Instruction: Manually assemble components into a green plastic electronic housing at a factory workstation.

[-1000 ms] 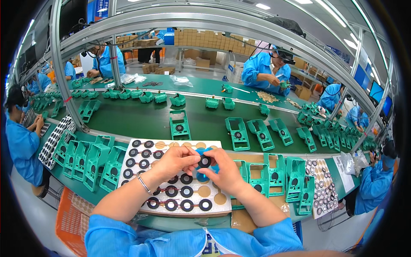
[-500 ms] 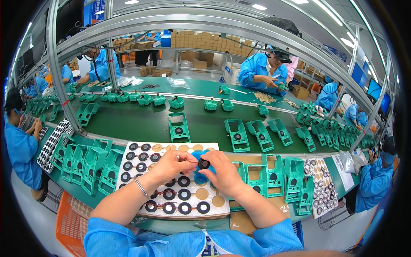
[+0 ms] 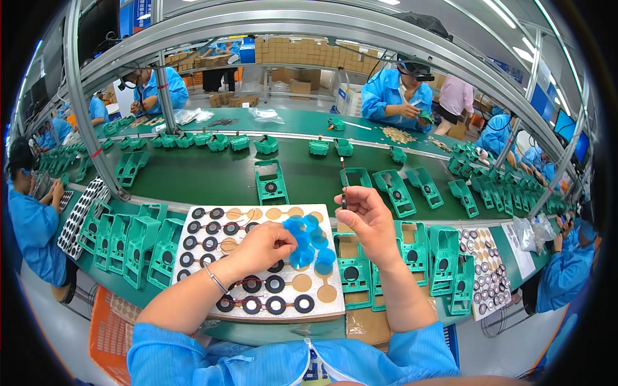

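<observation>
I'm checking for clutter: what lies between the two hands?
In the head view, translucent blue discs show between the left hand and right hand, above the white tray.

Glossy film discs [image 3: 302,258], matt plastic housings [image 3: 270,181]

A factory assembly floor: a long green conveyor belt [image 3: 212,172] carries rows of plastic housings [image 3: 318,148], blue-clad workers [image 3: 394,96] flank it, and stacked cartons [image 3: 315,55] stand beyond it.

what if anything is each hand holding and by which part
The right hand holds a black round part by its body, wire upward. The left hand is at the blue discs; whether it grips one cannot be told.
</observation>
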Tool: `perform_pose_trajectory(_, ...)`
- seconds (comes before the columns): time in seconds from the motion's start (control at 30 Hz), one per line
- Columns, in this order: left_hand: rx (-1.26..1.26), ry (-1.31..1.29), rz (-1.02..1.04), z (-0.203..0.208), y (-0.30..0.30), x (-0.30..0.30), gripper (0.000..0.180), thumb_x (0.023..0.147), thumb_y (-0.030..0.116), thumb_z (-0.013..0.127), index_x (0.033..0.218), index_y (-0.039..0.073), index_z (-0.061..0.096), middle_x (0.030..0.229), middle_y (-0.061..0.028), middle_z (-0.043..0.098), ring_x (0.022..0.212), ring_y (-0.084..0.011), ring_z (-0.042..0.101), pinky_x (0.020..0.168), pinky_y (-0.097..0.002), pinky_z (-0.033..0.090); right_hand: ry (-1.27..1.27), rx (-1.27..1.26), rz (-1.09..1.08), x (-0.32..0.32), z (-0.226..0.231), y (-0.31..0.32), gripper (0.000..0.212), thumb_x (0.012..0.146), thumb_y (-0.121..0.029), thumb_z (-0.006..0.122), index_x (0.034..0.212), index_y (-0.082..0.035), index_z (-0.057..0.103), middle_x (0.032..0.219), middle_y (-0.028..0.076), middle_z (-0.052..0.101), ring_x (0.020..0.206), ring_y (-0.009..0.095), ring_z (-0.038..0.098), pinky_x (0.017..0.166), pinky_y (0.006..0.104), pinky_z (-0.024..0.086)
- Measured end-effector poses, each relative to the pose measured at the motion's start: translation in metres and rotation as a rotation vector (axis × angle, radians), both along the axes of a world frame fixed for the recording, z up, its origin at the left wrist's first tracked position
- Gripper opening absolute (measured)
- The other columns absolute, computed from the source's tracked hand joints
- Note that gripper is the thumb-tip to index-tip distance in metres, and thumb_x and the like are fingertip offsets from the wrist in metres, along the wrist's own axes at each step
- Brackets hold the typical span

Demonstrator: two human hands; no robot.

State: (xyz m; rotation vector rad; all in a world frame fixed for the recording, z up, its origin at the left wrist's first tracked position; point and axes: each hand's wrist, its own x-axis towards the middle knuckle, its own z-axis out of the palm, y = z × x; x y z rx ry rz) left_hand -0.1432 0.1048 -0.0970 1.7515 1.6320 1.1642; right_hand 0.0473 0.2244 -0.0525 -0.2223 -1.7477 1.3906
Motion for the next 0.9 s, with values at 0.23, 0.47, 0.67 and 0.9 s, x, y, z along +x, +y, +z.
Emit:
perform_pose_trajectory(0.23,0.164,0.479,0.093,0.004,-0.002,0.005,0.010,0.075,0.011,0.063,0.083,0.007,0.068,0.076,-0.0082,0.057,0.077,-0.0256,0.052,0.070,-0.0358,0.044,-0.040,0.008,0.069,0.001,0.001,-0.003,0.035,0.082,-0.004,0.063,0.115,-0.001,0.049,0.096,0.004,0.057,0.087,0.009,0.055,0.079,0.0233,0.047)
perform_pose_trajectory(0.47,0.275,0.464,0.204,0.013,-0.004,-0.012,0.009,0.075,0.006,0.065,0.083,0.004,0.067,0.075,-0.0071,0.058,0.075,-0.0203,0.055,0.068,-0.0309,0.046,-0.061,0.004,0.098,0.004,0.001,-0.004,0.035,0.082,-0.003,0.063,0.114,-0.001,0.049,0.097,0.003,0.056,0.087,0.008,0.054,0.079,0.0228,0.046)
perform_pose_trajectory(0.67,-0.109,-0.166,0.213,0.023,-0.009,-0.032,0.010,0.079,0.008,0.063,0.084,0.000,0.066,0.072,-0.0053,0.061,0.066,-0.0133,0.055,0.062,-0.0256,0.045,-0.116,0.025,0.094,0.004,-0.001,-0.001,0.034,0.083,-0.004,0.062,0.114,-0.002,0.049,0.096,0.003,0.054,0.087,0.008,0.054,0.078,0.0222,0.046)
perform_pose_trajectory(0.9,-0.143,0.435,0.002,0.032,-0.020,-0.039,0.017,0.070,0.014,0.072,0.082,0.005,0.065,0.079,-0.0074,0.060,0.077,-0.0216,0.055,0.069,-0.0305,0.046,-0.116,-0.014,0.093,0.008,-0.001,0.002,0.035,0.083,-0.007,0.063,0.114,-0.002,0.049,0.098,0.005,0.055,0.087,0.008,0.055,0.077,0.0225,0.047)
